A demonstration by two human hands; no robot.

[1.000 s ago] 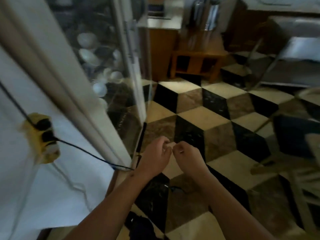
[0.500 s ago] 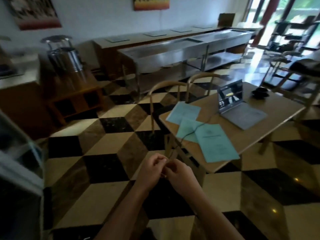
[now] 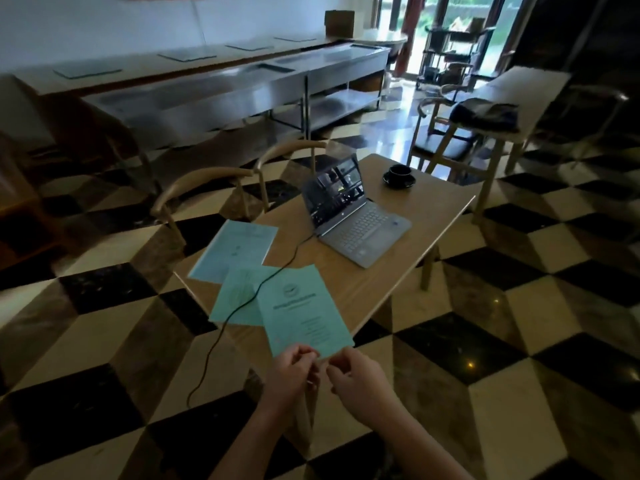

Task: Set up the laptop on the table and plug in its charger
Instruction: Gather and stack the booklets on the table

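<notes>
A grey laptop stands open on the wooden table, its screen lit and facing right. A thin black charger cable runs from the laptop's left side across the teal papers, over the table's near edge and down to the floor. My left hand and my right hand are held close together in front of the table's near corner, fingers curled and fingertips almost touching. Neither hand touches the cable or the laptop. I cannot make out anything held between the fingers.
Three teal paper booklets lie on the table's near half. A black cup on a saucer sits at the far end. Two wooden chairs stand at the table's left. A steel counter lines the back wall; another table stands right.
My view swung from the wall socket and glass cabinet round to the table and came closer to it. My hands stayed curled together in front of me throughout.
</notes>
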